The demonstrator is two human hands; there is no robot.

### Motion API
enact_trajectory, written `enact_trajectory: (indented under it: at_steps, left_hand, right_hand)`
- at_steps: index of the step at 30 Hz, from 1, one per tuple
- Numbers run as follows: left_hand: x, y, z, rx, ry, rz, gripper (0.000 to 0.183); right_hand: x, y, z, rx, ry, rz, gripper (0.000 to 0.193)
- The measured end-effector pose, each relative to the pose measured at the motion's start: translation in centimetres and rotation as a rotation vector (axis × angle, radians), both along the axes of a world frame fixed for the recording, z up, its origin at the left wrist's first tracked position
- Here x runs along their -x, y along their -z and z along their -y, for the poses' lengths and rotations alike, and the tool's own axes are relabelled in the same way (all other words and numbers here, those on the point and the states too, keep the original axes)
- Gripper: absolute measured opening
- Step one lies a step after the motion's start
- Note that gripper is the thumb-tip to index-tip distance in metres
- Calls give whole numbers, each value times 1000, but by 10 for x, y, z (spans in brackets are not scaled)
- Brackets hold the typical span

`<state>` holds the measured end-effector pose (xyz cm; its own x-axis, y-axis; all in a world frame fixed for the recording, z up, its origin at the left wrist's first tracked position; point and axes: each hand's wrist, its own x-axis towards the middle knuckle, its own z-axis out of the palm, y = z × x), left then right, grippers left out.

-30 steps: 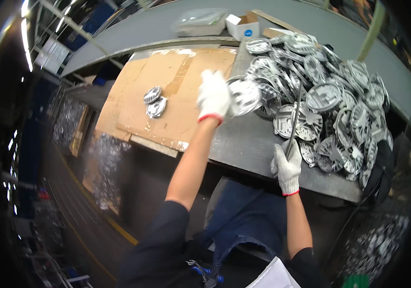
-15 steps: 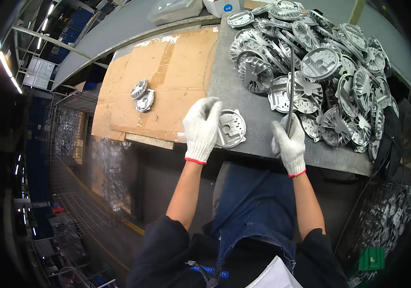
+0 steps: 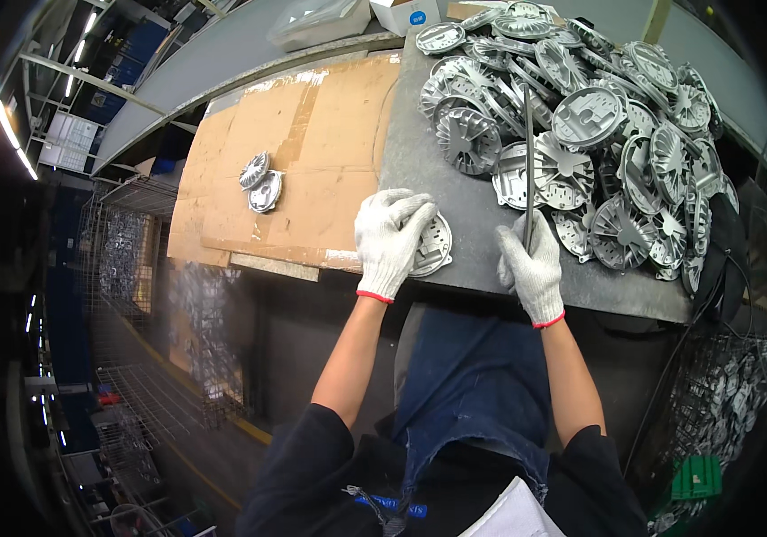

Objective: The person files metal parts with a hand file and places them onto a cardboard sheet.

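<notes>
- Nearest me, the gloved left hand (image 3: 390,234) curls its fingers part-closed over the upper left of a silver disc (image 3: 434,248); whether they pinch its rim or merely rest there, I cannot tell.
- That disc lies flat near the front edge of the dark tabletop (image 3: 473,255), partly covered by the glove.
- Beside it, the gloved right hand (image 3: 534,264) has its fingers wrapped round a slim dark rod (image 3: 529,161), which points away, clear of the disc.
- The step in hand looks like settling or taking hold of this one disc; moving it would call for fingertips firmly under its rim, and the rod kept clear.
- Compared with half a second ago, the left hand reaches farther across the disc, hiding more of its face; the right grip looks unchanged.
- Farther back, a heap of similar discs (image 3: 587,116) fills the right side.
- Leftward, two more discs (image 3: 265,191) lie touching on the cardboard (image 3: 213,215).
</notes>
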<state>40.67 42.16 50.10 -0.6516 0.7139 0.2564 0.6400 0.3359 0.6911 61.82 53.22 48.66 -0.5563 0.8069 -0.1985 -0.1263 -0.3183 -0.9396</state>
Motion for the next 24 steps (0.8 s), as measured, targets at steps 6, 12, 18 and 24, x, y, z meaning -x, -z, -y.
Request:
enact_trajectory:
  at_steps: [6,12,18,24]
  left_hand:
    - [0,4,-2,2,23,-167,24]
    - [8,10,4,-83,100,-132,19]
    - [13,18,5,-100,221,-297,16]
    - [12,20,7,-123,226,-349,15]
  right_hand:
    - [-1,-3,-1,-35,-16,56,26]
    - [3,0,2,-54,-2,22,22]
    - [0,-40,1,-579,-205,499,34]
    - [10,-82,27,-977,-107,564,33]
